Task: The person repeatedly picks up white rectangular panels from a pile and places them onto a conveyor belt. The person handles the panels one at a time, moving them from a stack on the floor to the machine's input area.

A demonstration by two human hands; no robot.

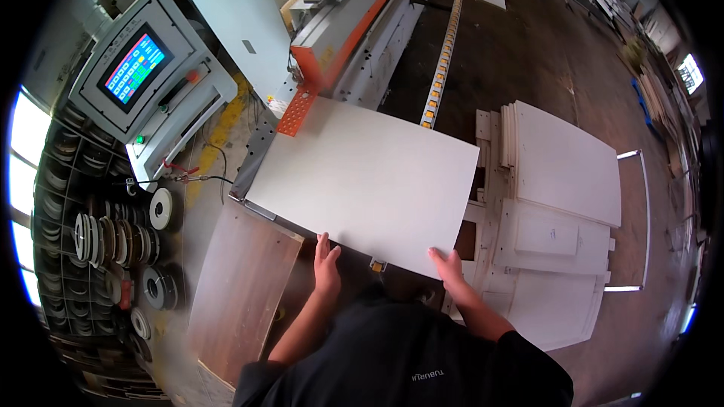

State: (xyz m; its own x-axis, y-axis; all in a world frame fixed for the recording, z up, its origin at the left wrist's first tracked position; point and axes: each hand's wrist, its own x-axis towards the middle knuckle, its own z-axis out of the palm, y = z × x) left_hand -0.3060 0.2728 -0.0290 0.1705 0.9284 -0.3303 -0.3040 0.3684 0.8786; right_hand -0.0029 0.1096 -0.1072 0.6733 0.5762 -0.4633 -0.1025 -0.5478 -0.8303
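Observation:
A large white board [362,181] lies flat in front of me, its far left part beside the orange perforated guard [296,111] of a machine. My left hand [327,262] is at the board's near edge, fingers stretched out and pointing up against it. At the near right corner, my right hand [450,268] grips the board, with the thumb side on top. Its other fingers are partly hidden at the corner.
Left stands a control panel with a lit screen [136,68]; a brown board [243,290] lies below it. Rolls of edge banding [113,241] fill the left side. Ahead runs a roller rail [441,68]. Stacked white boards [566,166] sit at right.

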